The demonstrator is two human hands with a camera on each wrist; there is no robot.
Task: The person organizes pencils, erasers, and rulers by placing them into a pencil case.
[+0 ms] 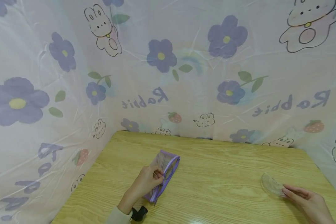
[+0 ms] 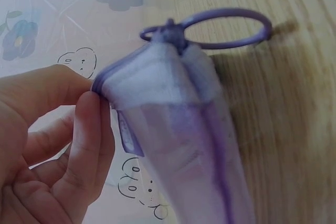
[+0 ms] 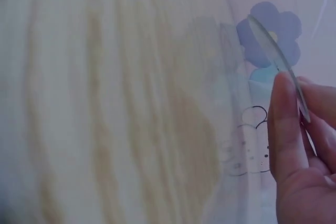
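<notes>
In the head view, a see-through pencil pouch (image 1: 159, 160) with purple trim stands on the table, left of its middle. My left hand (image 1: 147, 182) pinches the pouch's upper edge between thumb and fingers. The left wrist view shows the pouch close up, with a purple ring (image 2: 226, 44) at its end; its contents are not clear. Farther right, my right hand (image 1: 308, 200) holds a clear half-round protractor (image 1: 270, 185) by one end, just over the table. Seen nearly edge-on in the right wrist view, the protractor (image 3: 275, 53) lies between thumb and fingers.
A wood-grain table (image 1: 218, 174) spreads under both hands. Behind it and to both sides hangs a pale curtain (image 1: 184, 84) printed with rabbits and purple flowers. Something black (image 1: 139, 214) sits at the left wrist, by the sleeve.
</notes>
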